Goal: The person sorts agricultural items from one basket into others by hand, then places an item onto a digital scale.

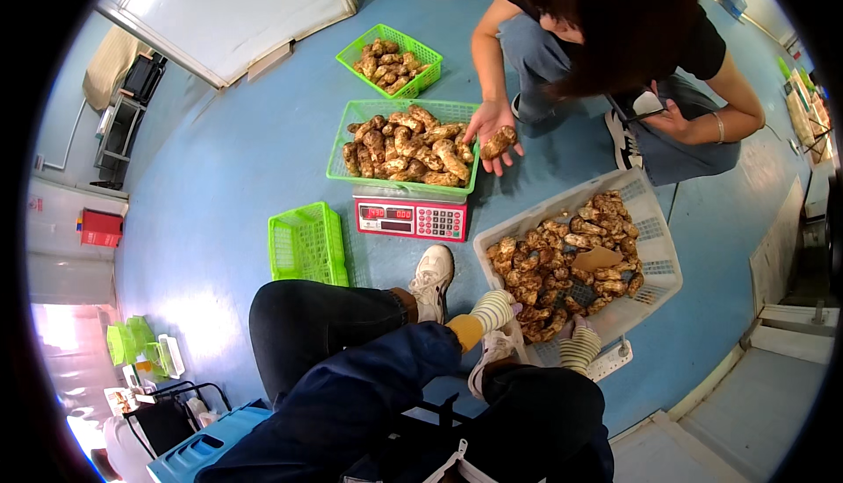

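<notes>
My left hand (495, 312), in a striped glove, is at the near left rim of a large white plastic crate (662, 265). My right hand (579, 345), gloved alike, reaches over the crate's near edge beside the mushrooms; whether its fingers hold anything cannot be told. Brown, soil-stained mushrooms (527, 259) that look like matsutake fill much of the crate, with a piece of brown cardboard (597, 258) on top. A green basket (336, 173) of similar mushrooms rests on a red digital scale (411, 218). A co-worker's open hand (497, 134) holds one mushroom beside that basket.
Opposite me a co-worker crouches, holding a phone (635, 104). A smaller green basket (431, 74) of mushrooms stands behind the scale, an empty green basket (306, 246) left of it. A white power strip (612, 359) lies by the crate. A blue plastic container (211, 440) is at lower left.
</notes>
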### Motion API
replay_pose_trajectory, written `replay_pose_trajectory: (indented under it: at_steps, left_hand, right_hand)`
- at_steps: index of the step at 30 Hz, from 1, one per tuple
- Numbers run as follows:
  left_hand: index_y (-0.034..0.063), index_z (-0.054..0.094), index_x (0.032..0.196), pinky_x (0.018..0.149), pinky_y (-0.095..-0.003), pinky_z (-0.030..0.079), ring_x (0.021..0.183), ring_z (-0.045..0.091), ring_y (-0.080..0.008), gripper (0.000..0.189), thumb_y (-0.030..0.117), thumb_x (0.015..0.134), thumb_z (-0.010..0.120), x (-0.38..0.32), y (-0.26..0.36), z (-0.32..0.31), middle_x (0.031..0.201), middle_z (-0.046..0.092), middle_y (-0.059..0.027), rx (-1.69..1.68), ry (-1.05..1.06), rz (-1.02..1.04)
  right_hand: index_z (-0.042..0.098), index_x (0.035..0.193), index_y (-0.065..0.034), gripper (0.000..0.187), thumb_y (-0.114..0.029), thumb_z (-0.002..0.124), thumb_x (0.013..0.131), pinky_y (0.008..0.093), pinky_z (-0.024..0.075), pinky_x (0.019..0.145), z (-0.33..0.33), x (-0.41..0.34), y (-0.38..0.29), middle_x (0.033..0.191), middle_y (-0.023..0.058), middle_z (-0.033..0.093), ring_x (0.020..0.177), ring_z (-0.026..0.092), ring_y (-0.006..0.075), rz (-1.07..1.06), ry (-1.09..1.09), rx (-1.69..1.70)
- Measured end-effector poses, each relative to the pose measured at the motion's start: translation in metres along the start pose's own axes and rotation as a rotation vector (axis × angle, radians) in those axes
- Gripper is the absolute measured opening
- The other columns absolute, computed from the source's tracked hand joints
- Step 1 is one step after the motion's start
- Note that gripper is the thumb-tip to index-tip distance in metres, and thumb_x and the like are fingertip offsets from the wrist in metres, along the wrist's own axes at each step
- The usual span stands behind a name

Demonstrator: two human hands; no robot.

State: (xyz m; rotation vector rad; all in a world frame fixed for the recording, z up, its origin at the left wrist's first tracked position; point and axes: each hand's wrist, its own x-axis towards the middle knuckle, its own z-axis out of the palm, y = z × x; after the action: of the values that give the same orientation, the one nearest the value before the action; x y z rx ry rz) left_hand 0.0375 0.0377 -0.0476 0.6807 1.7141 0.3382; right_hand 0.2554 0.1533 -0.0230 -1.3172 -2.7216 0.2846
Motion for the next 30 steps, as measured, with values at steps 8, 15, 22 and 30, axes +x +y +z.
replay_pose_trajectory:
  at_steps: [8,15,22,30]
  left_hand:
    - [-0.0004,0.061,0.092,0.078,-0.0381,0.044,0.075,0.049,-0.0252,0.033,0.032,0.088,0.065,0.004,-0.015,0.014,0.084,0.059,-0.015,-0.226,0.128,0.124]
    - [-0.0026,0.068,0.107,0.064,-0.0389,0.052,0.068,0.067,-0.0265,0.039,0.032,0.094,0.056,-0.032,0.025,-0.009,0.079,0.07,-0.0186,-0.102,0.083,0.118]
    - [0.0042,0.066,0.105,0.089,-0.0427,0.045,0.087,0.057,-0.0381,0.044,0.041,0.097,0.044,-0.023,0.021,-0.017,0.101,0.064,-0.0203,0.133,-0.046,0.077]
    - [-0.0022,0.068,0.1,0.07,-0.0416,0.049,0.075,0.064,-0.0326,0.031,0.026,0.093,0.057,-0.009,-0.007,-0.004,0.084,0.068,-0.0211,0.059,0.065,0.145]
  right_hand:
    - [0.068,0.095,-0.008,0.018,-0.019,0.061,0.083,0.043,0.0519,0.064,0.003,-0.001,0.001,0.081,0.0137,0.068,0.071,0.064,0.0319,-0.041,0.028,-0.015]
    - [0.068,0.093,-0.0091,0.016,-0.02,0.062,0.083,0.0429,0.0514,0.063,0.0,-0.002,0.01,0.08,0.0124,0.067,0.07,0.063,0.031,-0.028,0.033,-0.062]
    - [0.067,0.095,-0.0096,0.018,-0.021,0.061,0.083,0.0446,0.0513,0.065,0.006,-0.001,0.007,0.082,0.0134,0.067,0.073,0.063,0.033,-0.009,-0.027,-0.053]
    - [0.066,0.1,-0.01,0.022,-0.021,0.061,0.082,0.0446,0.0513,0.068,0.002,-0.001,-0.005,0.088,0.014,0.068,0.078,0.064,0.0341,-0.006,-0.117,-0.044]
